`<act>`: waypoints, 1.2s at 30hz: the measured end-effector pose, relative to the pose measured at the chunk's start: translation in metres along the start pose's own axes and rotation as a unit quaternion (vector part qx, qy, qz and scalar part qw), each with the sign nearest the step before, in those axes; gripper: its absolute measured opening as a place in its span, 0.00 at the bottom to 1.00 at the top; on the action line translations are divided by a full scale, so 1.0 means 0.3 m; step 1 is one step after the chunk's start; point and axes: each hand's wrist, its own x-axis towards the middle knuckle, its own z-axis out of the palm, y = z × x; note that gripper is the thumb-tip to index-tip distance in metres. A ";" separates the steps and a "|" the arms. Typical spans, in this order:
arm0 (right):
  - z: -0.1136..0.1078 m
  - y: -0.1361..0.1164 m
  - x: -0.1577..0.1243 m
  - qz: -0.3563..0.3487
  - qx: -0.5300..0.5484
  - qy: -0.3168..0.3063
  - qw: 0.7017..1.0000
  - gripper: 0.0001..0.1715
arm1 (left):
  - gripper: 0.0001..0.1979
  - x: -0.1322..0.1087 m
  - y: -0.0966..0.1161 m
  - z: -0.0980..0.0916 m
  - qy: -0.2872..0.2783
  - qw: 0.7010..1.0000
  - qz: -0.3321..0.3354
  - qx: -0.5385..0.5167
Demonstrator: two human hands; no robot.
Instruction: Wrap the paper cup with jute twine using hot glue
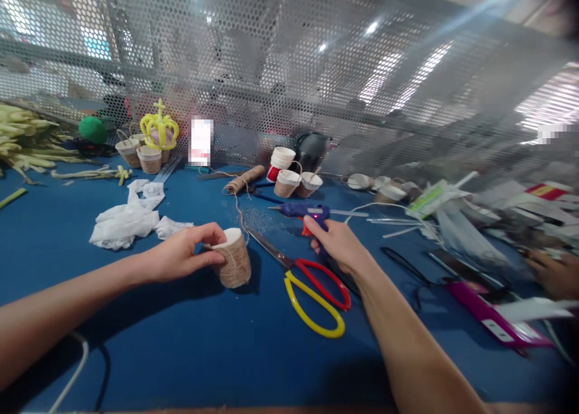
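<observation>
My left hand grips a twine-wrapped paper cup by its rim, fingers inside and thumb on the outer wall. The cup leans slightly just over the blue table. In my right hand is a blue hot glue gun with an orange trigger; its nozzle points left and a clear glue stick juts from its back. Between the hands lie scissors with one red and one yellow handle, blades partly open. A strand of twine runs from the twine roll down toward the cup.
White lace lies at left. Finished-looking small cups stand at the back, others near a yellow crown. A perforated metal screen borders the table. At right are a purple power strip, plastic bags and another person's hand.
</observation>
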 end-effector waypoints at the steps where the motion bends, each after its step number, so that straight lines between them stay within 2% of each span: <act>1: 0.009 0.011 0.016 0.010 -0.015 0.009 1.000 0.20 | 0.07 0.000 0.001 0.000 -0.002 1.000 -0.002 -0.003; 6: 0.044 0.061 0.083 0.022 -0.091 0.028 0.995 0.21 | 0.07 0.002 0.001 -0.002 -0.014 1.000 -0.011 0.000; 10: 0.041 0.065 0.091 -0.018 -0.152 0.091 0.984 0.19 | 0.09 0.002 0.000 0.002 -0.010 1.000 -0.021 0.004; 13: 0.047 0.009 0.026 -0.082 -0.158 0.128 0.976 0.13 | 0.10 0.002 0.001 0.010 0.003 0.999 -0.034 0.005; 14: 0.057 -0.021 -0.010 -0.115 -0.150 0.119 0.975 0.13 | 0.10 0.002 0.002 0.013 0.006 0.999 -0.041 0.002; 16: 0.089 -0.082 -0.096 -0.185 -0.116 0.062 0.974 0.15 | 0.11 0.002 0.003 0.018 0.009 0.999 -0.050 -0.010; 18: 0.132 -0.132 -0.177 -0.287 -0.051 -0.047 0.956 0.19 | 0.11 0.001 0.004 0.022 0.011 0.999 -0.047 -0.022; 19: 0.154 -0.148 -0.208 -0.320 -0.055 -0.059 0.944 0.22 | 0.11 0.001 0.004 0.024 0.011 0.999 -0.041 -0.025; 20: 0.174 -0.157 -0.231 -0.344 -0.065 -0.042 0.936 0.22 | 0.11 0.001 0.005 0.025 0.010 0.999 -0.034 -0.025; 22: 0.201 -0.160 -0.250 -0.365 -0.065 0.011 0.929 0.12 | 0.11 0.001 0.009 0.024 0.005 1.000 -0.021 -0.006; 24: 0.206 -0.153 -0.245 -0.367 -0.038 0.032 0.929 0.03 | 0.11 0.001 0.014 0.021 0.003 0.999 -0.006 0.032; 28: 0.173 -0.148 -0.225 -0.339 0.032 -0.009 0.940 0.06 | 0.11 0.000 0.025 0.011 0.005 0.997 0.022 0.079; 36: 0.139 -0.159 -0.237 -0.276 0.055 -0.029 0.959 0.13 | 0.09 -0.004 0.033 0.009 -0.038 0.998 0.035 0.037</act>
